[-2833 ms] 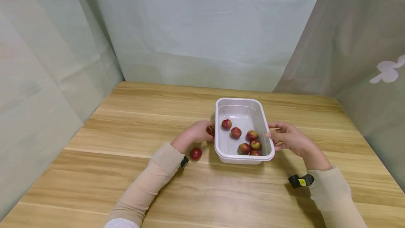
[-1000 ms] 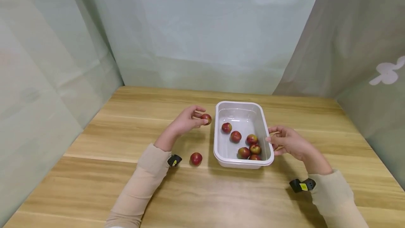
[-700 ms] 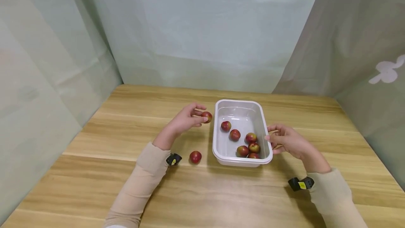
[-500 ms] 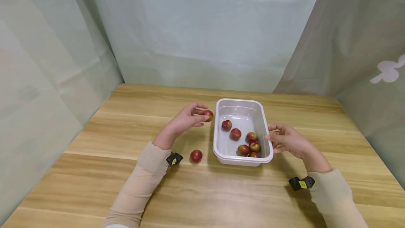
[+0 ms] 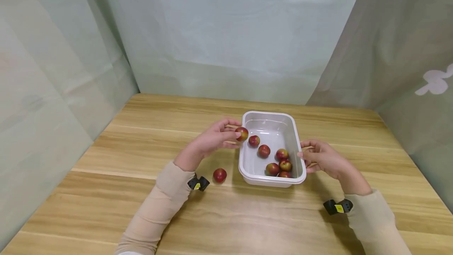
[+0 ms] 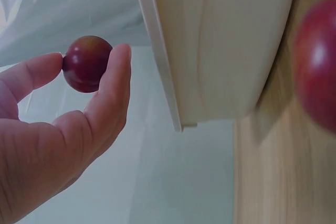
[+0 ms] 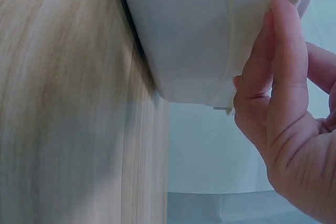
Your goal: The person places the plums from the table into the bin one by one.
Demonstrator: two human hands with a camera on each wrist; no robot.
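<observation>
We pinch a small red plum (image 5: 242,133) between thumb and fingertips of our left hand (image 5: 216,141), right over the left rim of the white tub (image 5: 242,156), near its far left corner. The left wrist view shows the fruit held lightly at the tips, clear of the rim. To do this well, we judge it best to carry it a little further inward and lower it before parting the fingers, so it settles beside the six plums (image 5: 274,158) inside rather than bouncing. Our right hand (image 5: 320,158) rests its thumb against the tub's right wall, fingers loosely curled, steadying it. One more loose plum (image 5: 220,175) lies on the table (image 5: 106,160) just left of the tub's near left corner.
</observation>
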